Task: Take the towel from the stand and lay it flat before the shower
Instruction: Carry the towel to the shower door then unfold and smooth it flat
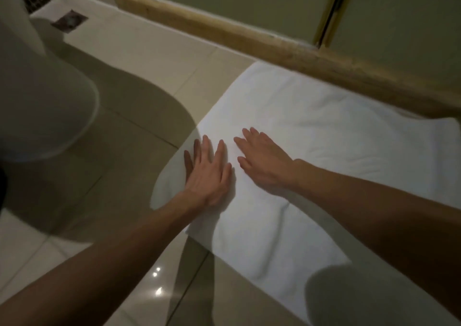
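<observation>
A white towel (311, 136) lies spread on the tiled floor, its far edge against the raised stone kerb of the shower (249, 35). My left hand (209, 173) rests palm down on the towel near its left edge, fingers apart. My right hand (264, 161) lies flat on the towel just to the right of it, fingers spread too. Neither hand grips the cloth. A few soft creases show across the towel. The towel stand is out of sight.
A white toilet (42, 111) bulks at the left, close to the towel's left end. Glass shower panels with a brass frame (329, 11) rise behind the kerb. A floor drain (69, 21) sits at the far left. Glossy beige tiles (124, 226) surround the towel.
</observation>
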Motion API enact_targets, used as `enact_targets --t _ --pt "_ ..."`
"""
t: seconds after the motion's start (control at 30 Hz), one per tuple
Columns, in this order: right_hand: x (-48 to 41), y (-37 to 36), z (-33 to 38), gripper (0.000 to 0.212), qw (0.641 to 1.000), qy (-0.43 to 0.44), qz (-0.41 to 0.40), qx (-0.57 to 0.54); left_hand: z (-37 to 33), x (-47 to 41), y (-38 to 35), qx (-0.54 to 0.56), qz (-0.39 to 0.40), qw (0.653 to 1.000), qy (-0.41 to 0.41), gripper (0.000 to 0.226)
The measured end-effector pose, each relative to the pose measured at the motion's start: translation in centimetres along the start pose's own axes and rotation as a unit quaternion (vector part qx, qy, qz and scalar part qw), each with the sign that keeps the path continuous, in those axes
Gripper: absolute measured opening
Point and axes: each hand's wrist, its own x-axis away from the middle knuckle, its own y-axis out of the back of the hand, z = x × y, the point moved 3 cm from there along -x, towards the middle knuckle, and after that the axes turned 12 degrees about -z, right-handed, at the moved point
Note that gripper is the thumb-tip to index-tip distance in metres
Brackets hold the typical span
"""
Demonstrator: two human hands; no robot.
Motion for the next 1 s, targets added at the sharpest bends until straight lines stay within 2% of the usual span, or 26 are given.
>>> enact_targets --t 0.23,0.47,0.6,0.7,1.0 --pt "2.6 -3.4 6.0 0.058 0.997 0.065 0.018 0.025 2.2 4.1 1.1 0.004 0.007 0.999 0.05 0.064" --pt "3.6 -5.3 7.2 0.063 0.995 0.07 0.008 0.069 5.0 5.7 1.4 -0.035 -0.007 0.994 0.106 0.066" --pt "3.9 -5.3 7.0 0.071 0.994 0.074 0.004 0.075 6.5 6.1 1.4 -0.104 0.002 0.993 0.049 0.066" --pt "4.2 -5.6 7.4 0.071 0.996 0.057 -0.004 0.071 7.5 6.5 1.0 -0.116 0.017 0.993 0.013 0.066" --pt "4.5 -5.5 7.8 0.073 0.996 0.051 0.001 0.068 8.2 6.7 0.4 -0.142 -0.003 0.99 -0.005 0.068"
